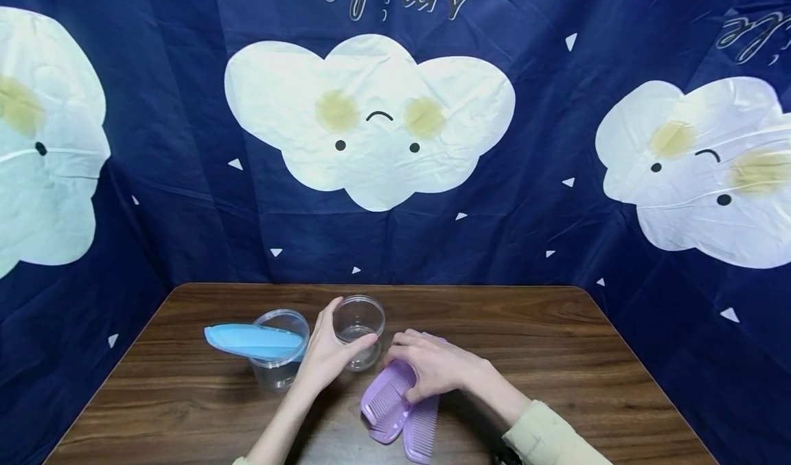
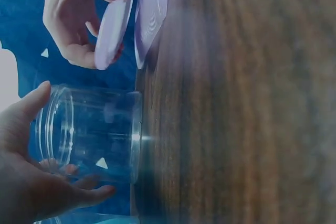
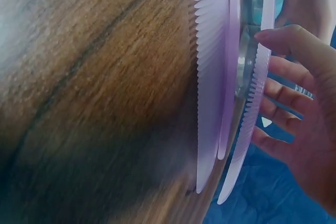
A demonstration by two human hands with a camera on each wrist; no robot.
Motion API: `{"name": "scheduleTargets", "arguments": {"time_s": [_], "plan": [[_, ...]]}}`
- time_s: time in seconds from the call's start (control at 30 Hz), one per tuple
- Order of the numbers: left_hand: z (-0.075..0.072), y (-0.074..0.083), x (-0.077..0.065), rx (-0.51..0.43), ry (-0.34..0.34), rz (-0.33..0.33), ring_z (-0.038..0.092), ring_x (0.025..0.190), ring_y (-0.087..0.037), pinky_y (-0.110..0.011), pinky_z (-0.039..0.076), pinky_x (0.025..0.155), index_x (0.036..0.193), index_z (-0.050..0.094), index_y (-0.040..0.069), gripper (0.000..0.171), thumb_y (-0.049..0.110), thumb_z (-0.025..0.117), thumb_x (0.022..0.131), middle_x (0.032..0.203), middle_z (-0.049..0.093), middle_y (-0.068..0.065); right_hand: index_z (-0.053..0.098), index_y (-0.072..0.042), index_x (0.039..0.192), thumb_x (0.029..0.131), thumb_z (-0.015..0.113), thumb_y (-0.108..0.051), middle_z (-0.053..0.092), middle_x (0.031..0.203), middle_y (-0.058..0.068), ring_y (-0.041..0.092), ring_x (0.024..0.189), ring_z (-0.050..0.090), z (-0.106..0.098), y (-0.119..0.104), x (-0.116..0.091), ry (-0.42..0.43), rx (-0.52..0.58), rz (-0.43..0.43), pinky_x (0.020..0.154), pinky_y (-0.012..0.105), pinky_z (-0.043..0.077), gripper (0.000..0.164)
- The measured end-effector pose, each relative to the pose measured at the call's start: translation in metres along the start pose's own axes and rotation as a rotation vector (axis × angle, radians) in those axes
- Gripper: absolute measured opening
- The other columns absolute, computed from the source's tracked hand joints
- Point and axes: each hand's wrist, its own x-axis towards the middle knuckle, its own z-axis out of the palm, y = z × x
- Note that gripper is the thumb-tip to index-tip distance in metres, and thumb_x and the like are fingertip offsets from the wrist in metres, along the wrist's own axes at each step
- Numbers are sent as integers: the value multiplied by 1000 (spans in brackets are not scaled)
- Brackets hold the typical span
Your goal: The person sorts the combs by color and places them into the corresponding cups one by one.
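In the head view my left hand (image 1: 330,348) grips a clear plastic jar (image 1: 361,314) by its sides near the rim, thumb in front and fingers at the left. The jar stands upright on the table and nothing shows inside it. My right hand (image 1: 432,363) pinches a purple comb (image 3: 244,132) between thumb and fingertips, raised off the wood in the left wrist view. Beneath it other purple combs (image 1: 423,427) lie on the table, partly covered by the hand and the held comb.
Left of my left hand stands a second clear jar (image 1: 272,379), with light blue flat pieces (image 1: 253,340) leaning out over its rim to the left. A dark blue cloth (image 1: 383,245) with cloud prints hangs behind and beside the brown wooden table (image 1: 544,355).
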Motion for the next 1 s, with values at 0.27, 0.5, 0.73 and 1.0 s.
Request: {"name": "scheduleTargets", "arguments": {"time_s": [0.27, 0.5, 0.73, 1.0], "plan": [[-3, -5, -8, -43, -44, -1, 45, 143, -38, -62, 39, 112, 159, 30, 24, 104, 54, 86, 77, 156, 44, -17, 69, -29, 120, 66, 89, -35, 60, 117, -15, 3, 111, 55, -9, -1, -13, 72, 117, 29, 94, 24, 52, 58], [-6, -5, -16, -80, -66, 29, 46, 143, -37, -59, 38, 115, 159, 30, 21, 103, 47, 87, 78, 155, 47, -18, 68, -30, 120, 70, 86, -34, 61, 116, -16, 4, 109, 55, -21, -3, -19, 119, 222, 52, 91, 23, 51, 54], [-13, 3, -21, -94, -102, 20, 50, 141, -37, -58, 39, 114, 158, 30, 16, 103, 43, 88, 79, 156, 48, -19, 67, -31, 120, 72, 86, -33, 61, 116, -17, 5, 108, 58, -28, -3, -19, 170, 322, 55, 91, 24, 52, 52], [-18, -1, -26, -78, -161, 47, 49, 142, -38, -59, 39, 114, 157, 32, 17, 100, 37, 89, 78, 155, 49, -18, 67, -30, 121, 74, 86, -30, 63, 115, -16, 6, 105, 60, -29, -2, -17, 277, 427, 11, 88, 28, 54, 51]]}}
